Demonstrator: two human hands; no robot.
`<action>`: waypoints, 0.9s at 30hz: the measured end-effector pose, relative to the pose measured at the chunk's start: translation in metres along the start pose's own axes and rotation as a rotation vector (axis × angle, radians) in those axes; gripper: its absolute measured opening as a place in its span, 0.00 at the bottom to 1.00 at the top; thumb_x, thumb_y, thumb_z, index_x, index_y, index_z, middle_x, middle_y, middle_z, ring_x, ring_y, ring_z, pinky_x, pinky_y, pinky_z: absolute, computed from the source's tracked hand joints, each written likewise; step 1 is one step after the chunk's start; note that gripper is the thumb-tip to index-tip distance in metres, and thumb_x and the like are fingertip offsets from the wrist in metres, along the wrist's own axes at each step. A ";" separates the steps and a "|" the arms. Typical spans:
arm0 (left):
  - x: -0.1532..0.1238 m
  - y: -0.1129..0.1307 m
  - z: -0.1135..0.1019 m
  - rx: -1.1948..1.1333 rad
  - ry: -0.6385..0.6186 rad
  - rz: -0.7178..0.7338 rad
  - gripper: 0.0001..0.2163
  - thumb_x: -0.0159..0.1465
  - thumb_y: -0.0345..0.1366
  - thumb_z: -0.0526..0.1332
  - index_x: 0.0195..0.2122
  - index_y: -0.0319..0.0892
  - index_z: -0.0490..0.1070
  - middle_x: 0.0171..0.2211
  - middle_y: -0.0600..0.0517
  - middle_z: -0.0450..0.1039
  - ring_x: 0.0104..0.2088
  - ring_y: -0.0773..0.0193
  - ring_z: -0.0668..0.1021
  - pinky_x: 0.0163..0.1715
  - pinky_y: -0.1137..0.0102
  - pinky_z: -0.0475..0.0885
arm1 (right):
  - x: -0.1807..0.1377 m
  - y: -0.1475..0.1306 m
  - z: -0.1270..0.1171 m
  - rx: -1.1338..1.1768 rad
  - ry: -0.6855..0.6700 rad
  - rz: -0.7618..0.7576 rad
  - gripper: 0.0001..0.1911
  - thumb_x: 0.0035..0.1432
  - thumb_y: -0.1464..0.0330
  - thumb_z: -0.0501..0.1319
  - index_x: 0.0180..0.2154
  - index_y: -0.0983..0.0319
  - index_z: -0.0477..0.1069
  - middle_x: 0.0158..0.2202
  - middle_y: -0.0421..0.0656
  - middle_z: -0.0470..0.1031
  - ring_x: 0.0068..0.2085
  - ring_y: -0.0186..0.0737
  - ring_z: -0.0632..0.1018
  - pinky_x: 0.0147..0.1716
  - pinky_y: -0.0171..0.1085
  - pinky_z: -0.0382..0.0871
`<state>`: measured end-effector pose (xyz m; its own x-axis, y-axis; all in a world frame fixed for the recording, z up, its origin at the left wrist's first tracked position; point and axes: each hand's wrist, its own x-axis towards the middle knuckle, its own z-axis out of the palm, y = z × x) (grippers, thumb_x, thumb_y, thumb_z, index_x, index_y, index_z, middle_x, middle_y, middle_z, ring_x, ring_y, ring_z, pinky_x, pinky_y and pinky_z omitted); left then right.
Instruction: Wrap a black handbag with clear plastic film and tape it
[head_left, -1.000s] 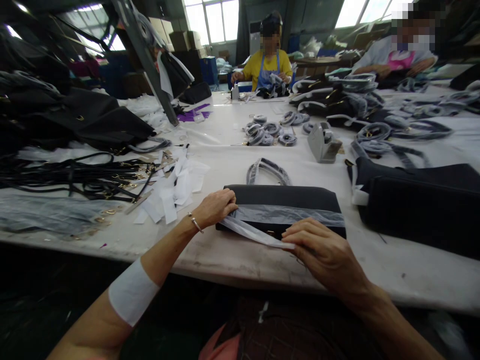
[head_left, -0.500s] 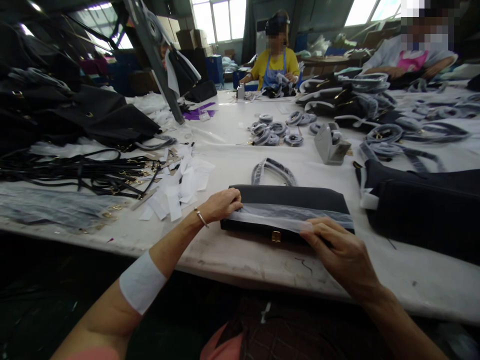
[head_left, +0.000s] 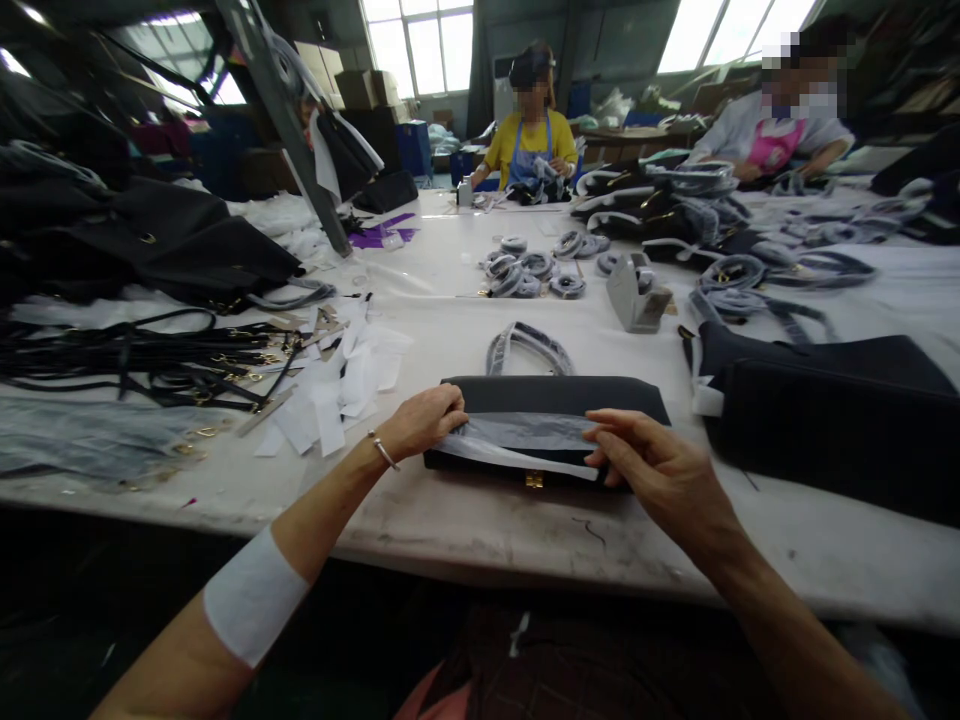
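— At the near table edge, what had changed?
— My right hand had slid inward. Its fingers, and those of my left hand, stayed pinched on the clear film, now shorter across the black bag. Covering unfinished, I judged. Beyond lay a wrapped strap.

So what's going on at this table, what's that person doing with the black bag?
A flat black handbag lies on the white table before the person. Their left hand and right hand each pinch an end of a clear film strip laid across the bag, just above its gold clasp. Black straps and white paper slips lie to the left; two other people work farther along.
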<state>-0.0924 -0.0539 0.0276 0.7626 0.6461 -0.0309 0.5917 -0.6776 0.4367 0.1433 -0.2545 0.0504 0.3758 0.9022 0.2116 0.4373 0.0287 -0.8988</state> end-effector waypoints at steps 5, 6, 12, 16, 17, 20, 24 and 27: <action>0.001 -0.001 -0.001 0.003 -0.019 -0.013 0.06 0.62 0.38 0.55 0.31 0.43 0.65 0.31 0.53 0.69 0.32 0.62 0.71 0.32 0.69 0.63 | -0.009 0.000 -0.011 0.353 -0.199 0.378 0.24 0.54 0.54 0.64 0.47 0.63 0.69 0.39 0.50 0.77 0.32 0.44 0.80 0.21 0.36 0.76; 0.001 -0.001 -0.001 0.007 -0.017 -0.008 0.06 0.62 0.38 0.55 0.31 0.43 0.65 0.31 0.53 0.69 0.32 0.62 0.71 0.32 0.69 0.63 | -0.011 0.000 -0.012 0.395 -0.246 0.433 0.26 0.53 0.54 0.65 0.48 0.63 0.68 0.40 0.50 0.77 0.32 0.45 0.81 0.21 0.36 0.76; 0.001 -0.002 -0.002 0.025 -0.012 0.003 0.06 0.62 0.38 0.54 0.31 0.43 0.65 0.32 0.52 0.70 0.32 0.62 0.72 0.32 0.69 0.63 | -0.019 -0.002 0.002 0.663 -0.305 0.608 0.28 0.49 0.59 0.69 0.49 0.63 0.66 0.34 0.46 0.77 0.27 0.39 0.80 0.20 0.32 0.74; 0.001 -0.002 -0.001 0.030 -0.012 0.010 0.07 0.62 0.39 0.54 0.31 0.43 0.65 0.32 0.52 0.69 0.32 0.62 0.72 0.32 0.69 0.63 | -0.018 0.000 0.012 0.773 -0.229 0.628 0.22 0.45 0.64 0.73 0.41 0.64 0.70 0.26 0.39 0.74 0.27 0.36 0.79 0.21 0.30 0.74; 0.002 -0.003 -0.001 0.032 -0.012 0.010 0.07 0.62 0.39 0.54 0.32 0.43 0.65 0.32 0.52 0.69 0.32 0.62 0.72 0.32 0.69 0.63 | -0.018 0.000 0.012 0.790 -0.227 0.627 0.22 0.44 0.65 0.73 0.40 0.64 0.70 0.27 0.39 0.74 0.28 0.36 0.79 0.22 0.30 0.74; 0.002 -0.002 -0.001 0.036 -0.013 0.005 0.07 0.62 0.39 0.54 0.31 0.43 0.65 0.32 0.52 0.69 0.32 0.62 0.72 0.32 0.69 0.63 | -0.019 0.000 0.011 0.814 -0.264 0.616 0.22 0.43 0.66 0.74 0.40 0.63 0.70 0.27 0.38 0.74 0.28 0.37 0.79 0.24 0.31 0.75; 0.002 -0.001 -0.002 0.030 -0.013 0.000 0.07 0.62 0.39 0.54 0.31 0.43 0.65 0.32 0.52 0.69 0.31 0.62 0.72 0.32 0.69 0.63 | -0.023 -0.002 0.007 0.796 -0.342 0.593 0.24 0.44 0.65 0.73 0.43 0.63 0.70 0.27 0.39 0.75 0.28 0.38 0.79 0.24 0.32 0.75; 0.002 -0.001 -0.001 0.026 -0.015 0.000 0.07 0.62 0.40 0.54 0.31 0.43 0.65 0.32 0.52 0.69 0.32 0.62 0.71 0.33 0.69 0.63 | -0.026 -0.007 0.007 0.788 -0.379 0.580 0.24 0.43 0.66 0.73 0.42 0.63 0.71 0.27 0.40 0.75 0.29 0.39 0.79 0.24 0.33 0.75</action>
<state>-0.0921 -0.0515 0.0284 0.7664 0.6409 -0.0443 0.5981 -0.6867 0.4131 0.1247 -0.2748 0.0480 0.0171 0.9391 -0.3431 -0.4350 -0.3020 -0.8483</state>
